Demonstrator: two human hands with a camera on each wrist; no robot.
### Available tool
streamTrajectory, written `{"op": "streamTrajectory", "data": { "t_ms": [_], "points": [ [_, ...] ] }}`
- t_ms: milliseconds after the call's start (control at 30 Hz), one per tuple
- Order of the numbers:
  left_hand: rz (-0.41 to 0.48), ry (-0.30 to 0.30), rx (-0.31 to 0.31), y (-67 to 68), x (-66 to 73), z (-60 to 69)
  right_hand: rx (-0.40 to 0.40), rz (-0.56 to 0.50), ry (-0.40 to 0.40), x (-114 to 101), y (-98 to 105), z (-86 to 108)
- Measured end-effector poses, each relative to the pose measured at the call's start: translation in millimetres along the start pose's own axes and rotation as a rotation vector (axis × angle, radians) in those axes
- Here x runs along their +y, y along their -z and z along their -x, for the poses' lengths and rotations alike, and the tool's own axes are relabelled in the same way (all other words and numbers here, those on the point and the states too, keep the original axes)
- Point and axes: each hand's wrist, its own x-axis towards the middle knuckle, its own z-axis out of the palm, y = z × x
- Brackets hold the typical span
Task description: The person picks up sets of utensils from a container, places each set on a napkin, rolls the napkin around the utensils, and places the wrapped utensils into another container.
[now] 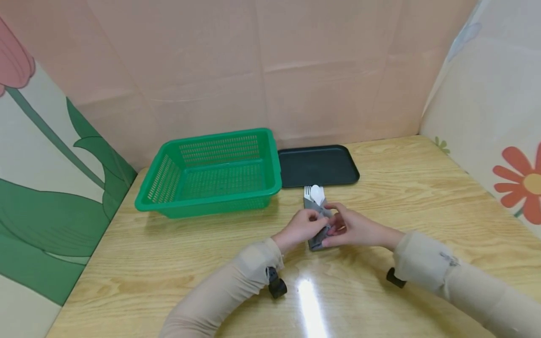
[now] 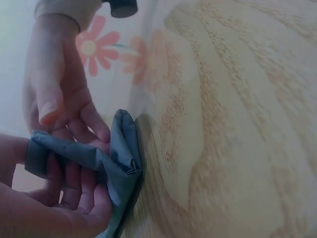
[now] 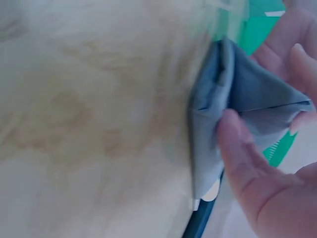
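Observation:
A grey napkin lies folded around white cutlery, with a fork and a spoon sticking out at its far end. My left hand pinches a raised flap of the cloth, seen pulled sideways in the left wrist view. From the other side my right hand holds the napkin with curled fingers. In the right wrist view a right fingertip presses on the fold of the cloth. Fingers hide part of the napkin's lower half.
A green plastic basket with slotted sides stands at the left back. Beside it lies a black tray, just beyond the cutlery tips. Pinkish cloth hangs behind the wooden table, and flower-printed sheets flank both sides.

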Motion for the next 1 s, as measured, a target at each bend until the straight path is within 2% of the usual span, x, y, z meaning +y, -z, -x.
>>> {"op": "streamTrajectory", "data": {
  "t_ms": [200, 300, 367, 433, 533, 633, 733, 867, 1000],
  "points": [
    [-0.008, 0.000, -0.042, -1.4, 1.7, 0.8, 0.069, 0.074, -0.039, -7.4, 3.4, 4.3],
    [-0.008, 0.017, -0.030, -2.8, 1.8, 0.5, 0.111, 0.121, -0.079, -6.9, 5.0, 5.7],
    [-0.025, 0.005, -0.016, -3.7, 0.8, 0.5, 0.128, 0.147, -0.100, -6.1, 6.2, 6.3],
    [-0.070, -0.038, -0.004, -4.4, -0.8, 0.9, 0.127, 0.160, -0.115, -5.9, 7.6, 7.1],
    [-0.154, -0.138, -0.011, -5.1, -4.3, 2.0, 0.093, 0.126, -0.134, -7.2, 10.4, 9.4],
    [-0.230, -0.239, -0.037, -5.8, -7.4, 2.8, 0.054, 0.066, -0.152, -8.8, 12.9, 11.9],
    [-0.334, -0.306, -0.057, -6.1, -8.6, 4.2, 0.039, 0.062, -0.173, -8.8, 14.2, 13.9],
    [-0.476, -0.313, -0.084, -6.2, -7.0, 7.7, 0.036, 0.124, -0.207, -5.1, 15.4, 15.6],
    [-0.544, -0.317, -0.095, -5.7, -4.9, 10.3, 0.040, 0.182, -0.223, -0.7, 15.6, 17.0]
  ]
}}
